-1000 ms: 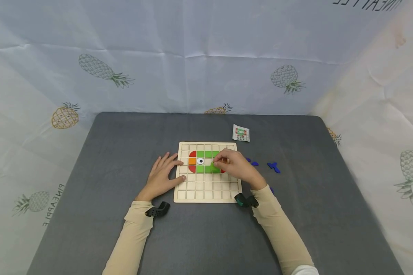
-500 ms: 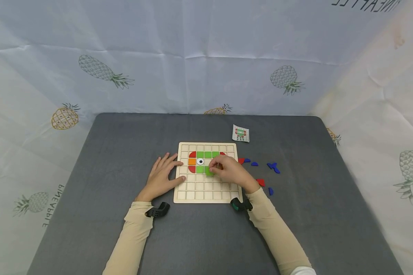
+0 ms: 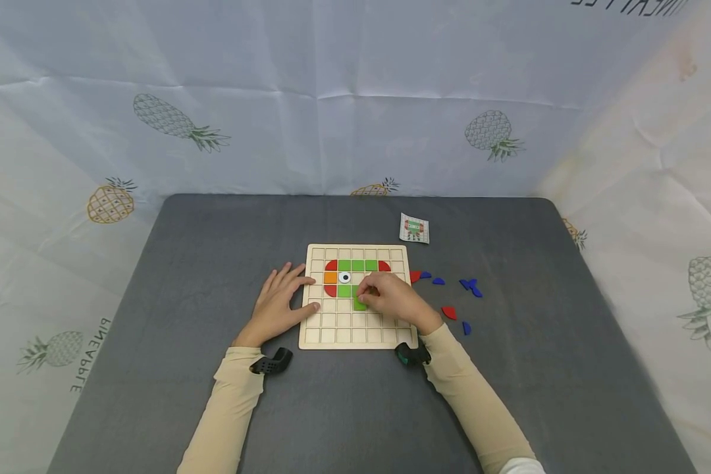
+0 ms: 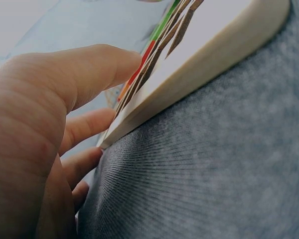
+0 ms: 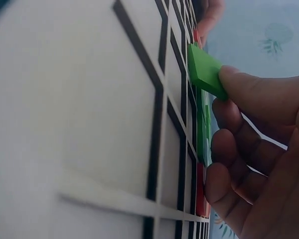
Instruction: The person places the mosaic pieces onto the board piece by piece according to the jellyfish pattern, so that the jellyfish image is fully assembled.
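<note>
A pale wooden grid board (image 3: 332, 337) lies on the table. In it sit green square tiles (image 3: 358, 266), red rounded-corner tiles (image 3: 330, 291), an orange square tile (image 3: 330, 278) and a white tile with a black dot (image 3: 345, 278). My left hand (image 3: 278, 306) rests at the board's left edge, fingers spread, thumb on the rim; the left wrist view shows the thumb (image 4: 104, 62) over the border. Above the lower tile row, my right hand (image 3: 394, 299) pinches a green square tile (image 5: 204, 69) between thumb and forefinger, tilted in the right wrist view. That hand hides some middle cells.
Right of the board lie loose red pieces (image 3: 449, 313) and several blue pieces (image 3: 438, 281), some of them touching. A small printed card (image 3: 414, 229) with a coloured pattern lies behind the board's right corner. A patterned cloth hangs behind the dark grey table (image 3: 332, 415).
My right hand has moved left and slightly nearer with the green square tile. Red pieces on the table and tiles at the board's upper right have come into view. My left hand stays put.
</note>
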Demonstrator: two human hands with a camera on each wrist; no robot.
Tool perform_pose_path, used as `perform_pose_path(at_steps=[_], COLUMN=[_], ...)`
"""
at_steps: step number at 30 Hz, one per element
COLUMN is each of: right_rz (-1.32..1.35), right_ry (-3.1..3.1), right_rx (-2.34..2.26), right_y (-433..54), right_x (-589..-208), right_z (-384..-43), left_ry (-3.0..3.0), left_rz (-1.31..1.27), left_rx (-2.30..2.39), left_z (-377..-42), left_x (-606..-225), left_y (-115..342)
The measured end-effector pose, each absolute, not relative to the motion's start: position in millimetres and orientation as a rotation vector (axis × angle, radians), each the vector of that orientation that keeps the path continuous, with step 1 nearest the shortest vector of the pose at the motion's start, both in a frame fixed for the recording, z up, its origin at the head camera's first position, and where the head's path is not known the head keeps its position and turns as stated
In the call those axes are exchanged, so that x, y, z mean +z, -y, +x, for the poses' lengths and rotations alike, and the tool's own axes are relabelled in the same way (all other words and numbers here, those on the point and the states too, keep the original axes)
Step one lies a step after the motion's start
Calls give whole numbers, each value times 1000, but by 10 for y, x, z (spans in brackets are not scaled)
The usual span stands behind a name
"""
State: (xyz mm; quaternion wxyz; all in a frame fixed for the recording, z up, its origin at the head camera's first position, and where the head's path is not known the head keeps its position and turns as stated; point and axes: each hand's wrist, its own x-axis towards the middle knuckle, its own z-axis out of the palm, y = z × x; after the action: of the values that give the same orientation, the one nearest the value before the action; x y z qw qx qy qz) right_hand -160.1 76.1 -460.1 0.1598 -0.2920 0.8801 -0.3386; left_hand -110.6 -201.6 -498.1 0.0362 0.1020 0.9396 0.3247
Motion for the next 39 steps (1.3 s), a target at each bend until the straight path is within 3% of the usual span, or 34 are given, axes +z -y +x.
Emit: perform_pose_path(at_steps=[23,39], right_rz=[-841,-712], right_ry=[-2655,-2486], right_rx=[-777,-1134], right_y=[-665,-1007], right_x=[-4617,-4403], right_z=[-1539,-1586], left_ry=[-2900,-2905], left_rz=[319,325], left_rx=[1008,998], left_z=[-1111,-1112], left_x=[-4991,-4996], left_y=[2010,2017])
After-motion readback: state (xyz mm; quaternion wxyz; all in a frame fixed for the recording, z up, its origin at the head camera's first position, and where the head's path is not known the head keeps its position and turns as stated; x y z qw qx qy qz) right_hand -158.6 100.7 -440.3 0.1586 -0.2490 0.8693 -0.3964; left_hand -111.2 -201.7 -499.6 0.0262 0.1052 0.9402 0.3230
